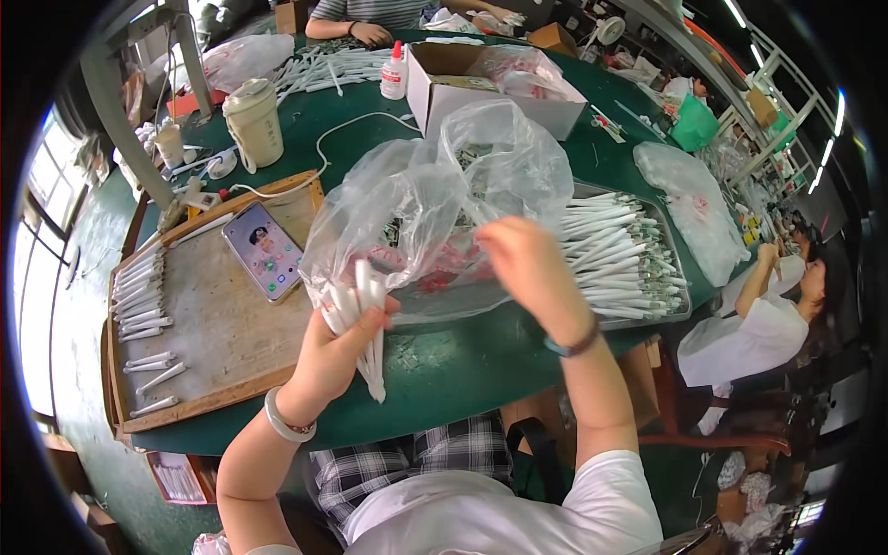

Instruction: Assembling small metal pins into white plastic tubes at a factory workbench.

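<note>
My left hand [335,356] is wrapped round a bundle of slim white pen-like tubes [372,370], which stick out above and below the fist. My right hand [529,268], slightly blurred, is over the clear plastic bag [407,190] with its fingertips drawn together. What they pinch, if anything, is too small to make out. Small parts show through the bag, which lies crumpled and gaping in front of me. To its right, a metal tray [683,277] holds many white tubes [615,254] lying side by side, with small metallic parts at their right ends.
On the left, a wooden-framed board [213,333] carries a phone [263,250] and a row of white tubes [143,296]. Beyond stand a lidded cup [252,125], a red-capped bottle [394,74] and an open carton [499,92]. Co-workers sit across [370,18] and at right [754,324].
</note>
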{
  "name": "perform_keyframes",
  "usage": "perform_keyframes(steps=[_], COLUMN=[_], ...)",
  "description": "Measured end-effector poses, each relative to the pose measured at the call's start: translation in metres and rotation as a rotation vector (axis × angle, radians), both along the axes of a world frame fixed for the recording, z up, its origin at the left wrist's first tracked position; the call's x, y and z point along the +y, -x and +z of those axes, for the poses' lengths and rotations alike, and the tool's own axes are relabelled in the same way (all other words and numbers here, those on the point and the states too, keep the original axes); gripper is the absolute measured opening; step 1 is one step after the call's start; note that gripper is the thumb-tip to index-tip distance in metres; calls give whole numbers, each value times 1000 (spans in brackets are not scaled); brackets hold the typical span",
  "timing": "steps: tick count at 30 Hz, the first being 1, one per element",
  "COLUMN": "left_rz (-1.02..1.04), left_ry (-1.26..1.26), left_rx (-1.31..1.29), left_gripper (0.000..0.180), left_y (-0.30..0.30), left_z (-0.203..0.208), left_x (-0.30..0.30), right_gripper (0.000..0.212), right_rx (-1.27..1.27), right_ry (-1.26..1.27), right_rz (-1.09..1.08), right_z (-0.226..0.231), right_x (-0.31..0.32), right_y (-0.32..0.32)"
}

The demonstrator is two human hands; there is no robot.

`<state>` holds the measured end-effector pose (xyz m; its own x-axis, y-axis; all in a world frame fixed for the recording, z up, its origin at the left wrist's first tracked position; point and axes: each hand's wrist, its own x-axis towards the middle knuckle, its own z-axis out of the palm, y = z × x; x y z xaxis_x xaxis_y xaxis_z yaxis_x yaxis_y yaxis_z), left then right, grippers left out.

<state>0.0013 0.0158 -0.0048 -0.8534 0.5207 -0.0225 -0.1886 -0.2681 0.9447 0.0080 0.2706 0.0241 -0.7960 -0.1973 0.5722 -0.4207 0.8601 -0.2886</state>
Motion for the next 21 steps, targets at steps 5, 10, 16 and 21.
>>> perform_keyframes(steps=[5, 10, 16, 21], left_rz=[-277, 33, 110, -89], left_ry=[-25, -111, -230, -121], left_rx=[-65, -239, -269, -243], left_gripper=[21, 30, 28, 24], left_y=[2, 17, 14, 10], left_z=[3, -4, 0, 7], left_x=[11, 1, 6, -7], right_gripper=[11, 7, 8, 17], right_rx=[-65, 5, -12, -251], right_ry=[-241, -300, 22, 540], right_rz=[-49, -103, -126, 46], right_z=[-52, -55, -31, 14], right_x=[-17, -20, -20, -34], right_y=[64, 67, 43, 4])
